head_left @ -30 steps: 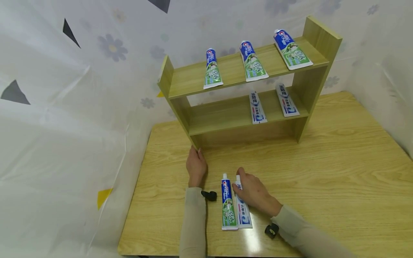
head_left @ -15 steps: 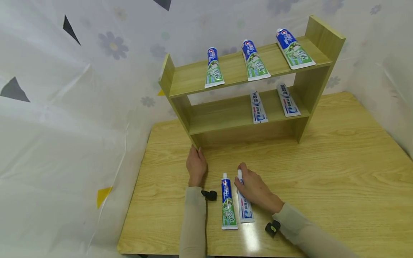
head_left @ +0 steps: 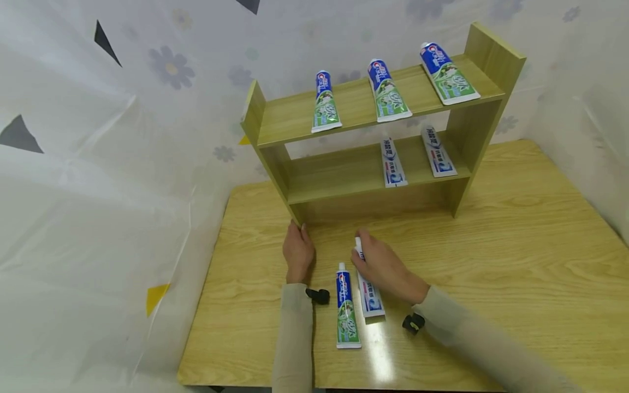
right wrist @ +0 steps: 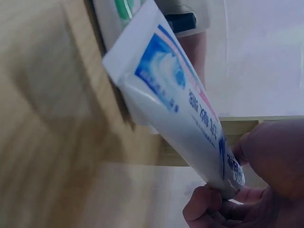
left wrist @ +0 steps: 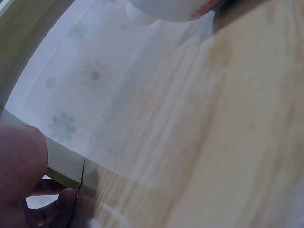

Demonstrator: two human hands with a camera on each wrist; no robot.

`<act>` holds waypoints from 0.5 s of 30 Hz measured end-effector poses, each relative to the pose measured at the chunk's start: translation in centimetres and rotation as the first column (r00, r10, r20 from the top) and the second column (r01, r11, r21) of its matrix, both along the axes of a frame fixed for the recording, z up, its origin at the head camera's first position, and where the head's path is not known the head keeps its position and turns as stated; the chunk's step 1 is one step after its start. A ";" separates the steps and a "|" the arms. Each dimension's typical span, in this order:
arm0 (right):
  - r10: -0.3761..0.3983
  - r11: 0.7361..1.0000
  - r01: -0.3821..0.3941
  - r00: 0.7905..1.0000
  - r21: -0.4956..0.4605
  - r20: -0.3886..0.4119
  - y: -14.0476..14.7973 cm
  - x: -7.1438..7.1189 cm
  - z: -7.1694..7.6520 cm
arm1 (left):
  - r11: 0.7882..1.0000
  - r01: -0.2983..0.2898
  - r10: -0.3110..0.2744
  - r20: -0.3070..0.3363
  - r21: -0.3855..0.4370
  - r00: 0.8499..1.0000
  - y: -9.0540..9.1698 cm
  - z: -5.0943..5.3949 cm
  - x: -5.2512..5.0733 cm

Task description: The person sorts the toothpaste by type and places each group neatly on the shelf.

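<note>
My right hand (head_left: 388,267) pinches a white toothpaste tube (head_left: 371,297) near its cap end. In the right wrist view the white tube (right wrist: 175,95) tilts, its flat end lifted off the table and fingers curled at the other end. Just left of it a blue and green toothpaste tube (head_left: 348,316) lies on the table, cap pointing away from me. My left hand (head_left: 298,252) grips the lower left side panel of a wooden shelf (head_left: 339,183); in the left wrist view thumb and fingers of that hand (left wrist: 28,180) are on either side of the board.
Several tubes are on the shelf: blue and green tubes (head_left: 388,93) along the top board, two white tubes (head_left: 394,164) on the right of the lower board. The wooden table (head_left: 530,262) extends right. A sheet-covered wall (head_left: 123,218) stands at left and behind.
The white tube in my right hand has moved forward, away from the blue and green tube, and its flat end has risen off the table. My left hand stays at the shelf.
</note>
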State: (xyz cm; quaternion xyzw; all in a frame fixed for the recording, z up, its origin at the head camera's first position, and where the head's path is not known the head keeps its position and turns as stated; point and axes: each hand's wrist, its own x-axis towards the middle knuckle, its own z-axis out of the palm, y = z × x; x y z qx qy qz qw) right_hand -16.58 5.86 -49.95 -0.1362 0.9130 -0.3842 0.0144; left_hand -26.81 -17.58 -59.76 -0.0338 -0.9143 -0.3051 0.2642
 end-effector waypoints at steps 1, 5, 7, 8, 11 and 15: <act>0.005 1.000 -0.005 1.000 0.000 -0.015 0.0 -0.2 0.4 | 1.000 0.000 0.000 0.005 0.010 1.000 0.0 -0.1 -0.1; 0.033 0.999 -0.031 0.995 0.024 -0.099 -0.1 -1.1 1.8 | 1.000 -0.011 0.011 0.042 0.008 0.999 0.6 1.4 0.6; 0.051 0.998 -0.046 0.989 0.041 -0.139 -0.2 -1.6 2.4 | 1.000 -0.022 0.021 0.060 0.005 0.998 0.8 2.0 0.9; 0.059 0.997 -0.052 0.986 0.051 -0.157 -0.2 -1.8 2.8 | 1.000 -0.028 0.027 0.055 0.003 0.998 0.8 1.8 0.9; 0.073 0.996 -0.064 0.981 0.056 -0.182 -0.3 -2.4 3.8 | 0.999 -0.035 0.034 0.049 0.007 0.998 0.5 1.1 0.5; 0.074 0.997 -0.067 0.980 0.046 -0.186 -0.6 -3.1 4.8 | 0.999 -0.038 0.036 0.042 0.038 0.998 0.2 -0.2 -0.3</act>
